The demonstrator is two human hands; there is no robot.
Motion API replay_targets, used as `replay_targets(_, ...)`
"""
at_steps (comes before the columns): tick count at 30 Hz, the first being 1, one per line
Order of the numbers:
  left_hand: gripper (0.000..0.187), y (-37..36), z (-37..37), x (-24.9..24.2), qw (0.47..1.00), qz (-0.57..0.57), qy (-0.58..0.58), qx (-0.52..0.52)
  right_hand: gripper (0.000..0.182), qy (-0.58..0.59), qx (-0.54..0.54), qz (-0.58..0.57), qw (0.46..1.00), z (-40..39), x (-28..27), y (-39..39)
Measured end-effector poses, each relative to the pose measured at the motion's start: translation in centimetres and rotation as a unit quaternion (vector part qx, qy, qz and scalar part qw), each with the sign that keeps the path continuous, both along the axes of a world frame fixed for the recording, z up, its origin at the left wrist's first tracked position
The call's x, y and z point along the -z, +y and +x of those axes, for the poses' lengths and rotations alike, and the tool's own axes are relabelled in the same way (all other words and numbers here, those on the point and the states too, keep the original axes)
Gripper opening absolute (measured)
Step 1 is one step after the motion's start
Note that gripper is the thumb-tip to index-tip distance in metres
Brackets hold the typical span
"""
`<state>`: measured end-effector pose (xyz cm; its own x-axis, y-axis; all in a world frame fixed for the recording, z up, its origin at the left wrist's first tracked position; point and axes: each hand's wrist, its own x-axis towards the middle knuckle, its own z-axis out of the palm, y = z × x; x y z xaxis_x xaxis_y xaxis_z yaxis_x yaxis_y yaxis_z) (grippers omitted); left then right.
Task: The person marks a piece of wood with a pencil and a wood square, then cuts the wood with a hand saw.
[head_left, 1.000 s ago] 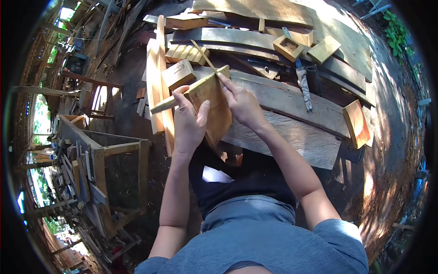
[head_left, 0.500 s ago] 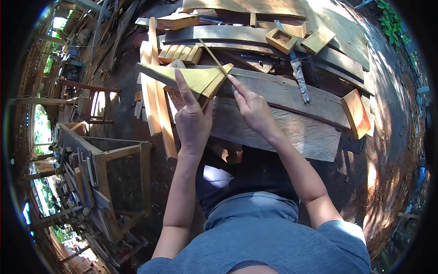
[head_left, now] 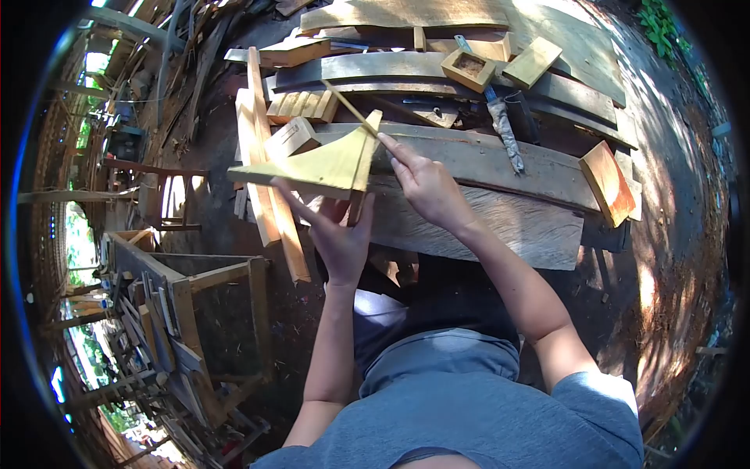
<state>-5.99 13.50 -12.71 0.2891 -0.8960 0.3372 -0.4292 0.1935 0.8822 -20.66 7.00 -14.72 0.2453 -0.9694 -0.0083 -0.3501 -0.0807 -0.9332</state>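
A yellowish, curved wooden piece [head_left: 320,168] with a pointed left end is held up over the work surface. My left hand [head_left: 340,238] grips it from below near its right end, with a finger along the underside. Pinched in my right hand [head_left: 426,184] is a thin wooden stick [head_left: 349,107], which slants up to the left and crosses the top corner of the curved piece. Just behind the curved piece lies a small pale wood block [head_left: 291,138].
Grey planks [head_left: 500,160] form the low work surface. On it are a hollowed wood box [head_left: 469,70], a rectangular block [head_left: 533,62], a wrapped tool [head_left: 505,129] and a reddish curved block [head_left: 608,186]. Long strips [head_left: 262,156] lie left; a wooden frame [head_left: 183,289] stands lower left.
My left hand has moved lower and turned the curved piece, so its left end dropped and the pale block behind shows. The stick in my right hand has shifted slightly left and down.
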Motion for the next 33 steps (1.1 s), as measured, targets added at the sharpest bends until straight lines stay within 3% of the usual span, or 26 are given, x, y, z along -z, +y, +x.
replay_targets(2,0.115,0.3,-0.5,-0.3,0.997,0.001,0.069,-0.035,0.046,0.048,-0.016,0.006,0.999,0.2,-0.5,0.0)
replay_targets(5,0.115,0.4,-0.2,0.0,0.995,0.006,0.048,-0.089,0.047,0.047,-0.01,-0.03,0.998,1.2,0.3,-0.6)
replay_targets(6,0.092,0.3,-0.3,0.3,0.993,-0.026,0.062,-0.102,0.047,0.04,-0.007,-0.03,0.999,1.7,0.4,-0.7)
replay_targets(7,0.092,0.1,0.4,0.5,0.993,-0.027,0.056,-0.097,0.047,0.041,-0.011,-0.043,0.998,2.2,0.4,-0.9)
replay_targets(9,0.065,-0.5,1.5,0.3,0.995,0.074,0.073,-0.001,0.047,0.039,-0.006,-0.053,0.998,2.7,0.1,-1.3)
replay_targets(10,0.041,-1.1,1.4,-0.1,0.992,0.071,0.096,0.025,0.047,0.062,-0.022,-0.019,0.998,2.8,-0.5,-1.5)
replay_targets(11,0.041,-1.7,1.9,-0.8,0.993,0.072,0.094,0.027,0.047,0.085,-0.039,0.013,0.996,2.8,-0.8,-1.8)
replay_targets(13,0.037,-2.9,2.9,-2.5,0.962,0.237,-0.085,0.106,0.047,0.083,-0.035,-0.014,0.996,3.1,0.2,-2.1)
replay_targets(15,0.028,-3.7,3.3,-0.7,0.968,0.242,-0.051,0.039,0.047,0.084,-0.031,-0.044,0.995,2.7,0.1,-1.6)
replay_targets(17,0.027,-3.3,4.3,-0.4,0.971,0.214,0.034,0.098,0.05,0.051,-0.07,0.034,0.996,1.4,-2.4,0.4)
replay_targets(20,0.031,-2.3,4.9,-1.0,0.966,0.238,0.027,0.094,0.055,0.049,-0.11,-0.004,0.993,-0.4,-5.3,5.0)
replay_targets(21,0.037,-2.2,5.5,-0.5,0.972,0.201,-0.005,0.119,0.057,0.047,-0.11,-0.051,0.992,-0.8,-5.5,6.2)
replay_targets(23,0.03,-2.2,5.9,0.4,0.973,0.101,-0.153,0.143,0.058,0.051,-0.118,-0.054,0.99,-1.0,-5.7,6.9)
replay_targets(26,0.02,-1.8,4.6,-1.2,0.956,0.192,-0.182,0.13,0.055,0.042,-0.082,-0.017,0.996,-0.9,-4.8,5.2)
replay_targets(27,0.013,-1.3,5.1,0.0,0.93,0.11,-0.308,0.169,0.052,0.057,-0.063,0.01,0.996,-0.8,-4.1,3.8)
replay_targets(29,0.013,-1.4,2.6,-1.0,0.94,0.146,-0.281,0.13,0.053,0.016,-0.001,-0.029,0.999,0.6,1.0,0.1)
replay_targets(32,0.013,-1.7,2.3,-1.7,0.945,0.131,-0.278,0.112,0.053,-0.003,-0.004,-0.066,0.998,0.3,-1.0,2.9)
replay_targets(33,0.013,-1.8,2.2,-1.9,0.946,0.132,-0.275,0.11,0.053,0.03,-0.046,-0.028,0.998,-0.3,-3.2,4.9)
